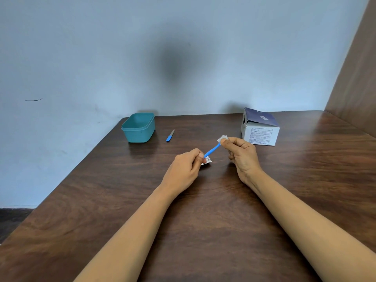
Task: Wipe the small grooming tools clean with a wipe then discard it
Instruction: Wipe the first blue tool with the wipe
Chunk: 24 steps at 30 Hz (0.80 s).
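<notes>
No word or number can be read for certain. The white front of the cardboard box [261,135] on the desk [203,210] carries a framed block of fine print and a line of characters along its lower edge, all too small to read. A small white label [264,118] on its dark lid is blurred. The torn wrapper [208,160] beside the left hand [186,169] shows unreadable printed lines.

My hands: two — left hand [186,165], right hand [242,153]
Blue grooming tools: two — the held tool [211,151] and the loose tool [170,135]
Wipe [222,137]: one
Torn wrapper [207,160]: one
Teal tub [138,127]: one
Cardboard box [260,129]: one
</notes>
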Tool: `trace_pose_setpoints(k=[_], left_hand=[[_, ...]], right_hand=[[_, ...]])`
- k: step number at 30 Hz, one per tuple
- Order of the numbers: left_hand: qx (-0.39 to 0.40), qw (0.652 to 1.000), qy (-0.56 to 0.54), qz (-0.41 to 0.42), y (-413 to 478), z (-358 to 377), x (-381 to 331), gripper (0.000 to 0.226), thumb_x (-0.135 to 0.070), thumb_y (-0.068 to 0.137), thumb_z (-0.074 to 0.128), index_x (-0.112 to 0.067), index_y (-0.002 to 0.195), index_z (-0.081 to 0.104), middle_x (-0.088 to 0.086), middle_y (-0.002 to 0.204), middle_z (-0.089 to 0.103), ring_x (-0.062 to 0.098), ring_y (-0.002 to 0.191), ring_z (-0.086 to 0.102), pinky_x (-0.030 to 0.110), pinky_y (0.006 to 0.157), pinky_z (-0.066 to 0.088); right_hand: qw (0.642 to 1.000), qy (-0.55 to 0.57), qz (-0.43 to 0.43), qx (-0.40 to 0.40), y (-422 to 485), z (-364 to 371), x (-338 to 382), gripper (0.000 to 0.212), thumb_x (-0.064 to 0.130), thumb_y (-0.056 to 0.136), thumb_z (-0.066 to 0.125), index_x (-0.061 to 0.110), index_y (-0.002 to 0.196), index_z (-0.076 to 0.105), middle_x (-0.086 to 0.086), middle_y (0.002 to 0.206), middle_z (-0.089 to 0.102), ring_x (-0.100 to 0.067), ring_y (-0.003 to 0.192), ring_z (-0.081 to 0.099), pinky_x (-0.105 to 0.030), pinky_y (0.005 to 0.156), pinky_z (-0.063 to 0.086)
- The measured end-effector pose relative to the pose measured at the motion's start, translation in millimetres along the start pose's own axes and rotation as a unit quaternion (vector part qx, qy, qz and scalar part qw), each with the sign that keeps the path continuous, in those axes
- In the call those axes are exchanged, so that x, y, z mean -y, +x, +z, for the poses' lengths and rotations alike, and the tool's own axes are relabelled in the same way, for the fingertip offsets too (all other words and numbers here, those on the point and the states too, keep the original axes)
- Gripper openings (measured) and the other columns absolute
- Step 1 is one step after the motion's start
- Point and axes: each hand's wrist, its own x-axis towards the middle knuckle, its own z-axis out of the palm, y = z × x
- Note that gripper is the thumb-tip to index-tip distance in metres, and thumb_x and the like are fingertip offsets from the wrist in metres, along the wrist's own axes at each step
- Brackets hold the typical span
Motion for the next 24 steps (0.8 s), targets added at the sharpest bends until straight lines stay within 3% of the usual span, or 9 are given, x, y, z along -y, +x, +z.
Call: trace_pose_setpoints(k=[5,11,16,24], left_hand=[[-0.001,1.000,0.001,0.005,-0.9,-0.4,-0.6,0.026,-0.025,0.102,0.039,-0.017,0.096,0.063,-0.016,0.068,0.050,-0.005,0.066,0.049,0.015,0.056,0.033],[-0.006,1.000,-0.006,0.002,-0.7,-0.3,-0.7,0.025,-0.025,0.102,0.040,-0.019,0.095,0.063,-0.014,0.067,0.050,0.002,0.061,0.047,0.016,0.056,0.033],[-0.004,1.000,0.000,0.006,0.0,-0.5,-1.1,0.024,-0.026,0.101,0.041,-0.019,0.097,0.063,-0.017,0.073,0.053,-0.003,0.067,0.051,0.012,0.058,0.035],[-0.006,1.000,-0.008,0.016,-0.5,-1.1,-2.1,0.024,-0.025,0.101,0.041,-0.018,0.096,0.064,-0.018,0.070,0.051,-0.004,0.067,0.050,0.013,0.059,0.035]], right_hand=[[1.000,-0.002,0.002,-0.019,1.7,0.1,-0.8,0.011,0.013,0.079,0.074,0.016,0.069,0.070,0.012,0.047,0.040,-0.007,0.050,0.024,-0.020,0.050,0.024],[0.999,-0.017,-0.027,-0.002,-0.8,0.2,-0.3,0.009,0.016,0.084,0.070,0.014,0.076,0.072,0.013,0.049,0.039,-0.004,0.047,0.025,-0.015,0.047,0.025],[0.997,-0.060,-0.057,0.005,-4.0,1.5,5.6,0.012,0.007,0.091,0.059,0.009,0.083,0.067,0.019,0.044,0.052,0.006,0.046,0.048,-0.009,0.053,0.035],[0.998,-0.045,-0.053,0.003,-4.5,1.5,7.1,0.013,0.014,0.088,0.066,0.007,0.077,0.067,0.016,0.040,0.045,0.000,0.039,0.039,-0.009,0.047,0.031]])
